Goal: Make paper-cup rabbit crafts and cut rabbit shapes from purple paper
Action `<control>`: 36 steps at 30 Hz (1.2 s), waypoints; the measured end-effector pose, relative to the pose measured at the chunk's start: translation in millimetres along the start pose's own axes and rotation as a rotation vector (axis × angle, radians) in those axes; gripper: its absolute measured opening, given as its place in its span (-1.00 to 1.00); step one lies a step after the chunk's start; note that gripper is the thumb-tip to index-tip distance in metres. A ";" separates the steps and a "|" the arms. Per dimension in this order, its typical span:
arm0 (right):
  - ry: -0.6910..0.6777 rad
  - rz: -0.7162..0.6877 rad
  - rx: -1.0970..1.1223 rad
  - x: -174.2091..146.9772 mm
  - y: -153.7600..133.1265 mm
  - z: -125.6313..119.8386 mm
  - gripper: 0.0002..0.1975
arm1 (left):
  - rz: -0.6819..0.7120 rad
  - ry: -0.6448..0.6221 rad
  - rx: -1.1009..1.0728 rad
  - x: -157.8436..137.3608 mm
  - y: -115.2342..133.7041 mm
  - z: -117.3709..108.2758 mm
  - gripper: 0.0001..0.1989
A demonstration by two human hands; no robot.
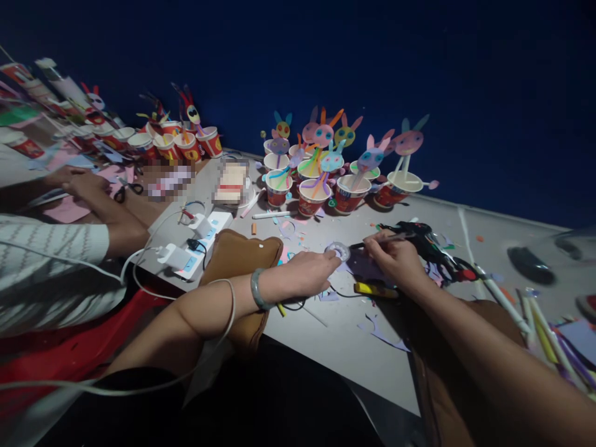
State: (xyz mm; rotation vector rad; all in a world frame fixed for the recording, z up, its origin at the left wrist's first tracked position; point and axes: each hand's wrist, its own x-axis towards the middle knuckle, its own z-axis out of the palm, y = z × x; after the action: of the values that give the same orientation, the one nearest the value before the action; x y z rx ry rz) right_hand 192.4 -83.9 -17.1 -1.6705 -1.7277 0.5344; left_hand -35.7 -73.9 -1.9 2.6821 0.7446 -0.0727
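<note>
My left hand (310, 273), with a bangle on its wrist, is closed at the fingertips on a small round, pale disc (343, 251) with a ring-like rim. I cannot make out its exact kind. Just right of it, my right hand (393, 251) pinches a slim black pen (357, 246), its tip close to the disc's edge. A purple piece of paper (367, 264) lies below the pen. Nearer to me, a yellow cutter-like tool (372, 290) rests by the right wrist.
Paper cups (313, 202) with paper rabbit figures stand at the back. A brown pouch (239, 261) lies under my left forearm, near a power strip (198, 245) with cables. Paper scraps litter the table (298, 329). Another person's arm (102, 205) is at left.
</note>
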 end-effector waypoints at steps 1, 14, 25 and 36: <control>0.015 0.001 -0.008 -7.3 -1.5 -0.2 -0.73 | 0.002 -0.002 -0.004 -0.4 0.3 -0.9 -0.60; -0.013 -0.226 -0.142 -69.2 -22.3 19.4 -0.84 | -0.137 -0.053 -0.015 -0.8 9.0 -11.0 -0.38; 0.151 -0.180 -0.123 -52.9 -35.9 -2.1 -0.85 | -0.101 -0.045 -0.032 -2.3 7.8 -9.1 -0.49; -0.226 -0.249 -0.170 30.2 -56.8 5.3 -0.66 | -0.026 0.019 0.091 -2.6 11.7 8.3 -0.56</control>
State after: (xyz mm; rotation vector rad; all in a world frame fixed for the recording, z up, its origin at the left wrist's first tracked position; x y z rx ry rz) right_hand 149.5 -58.9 24.2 -1.5221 -2.1624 0.4847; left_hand -31.6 -87.4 -5.6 2.7627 0.8004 -0.0898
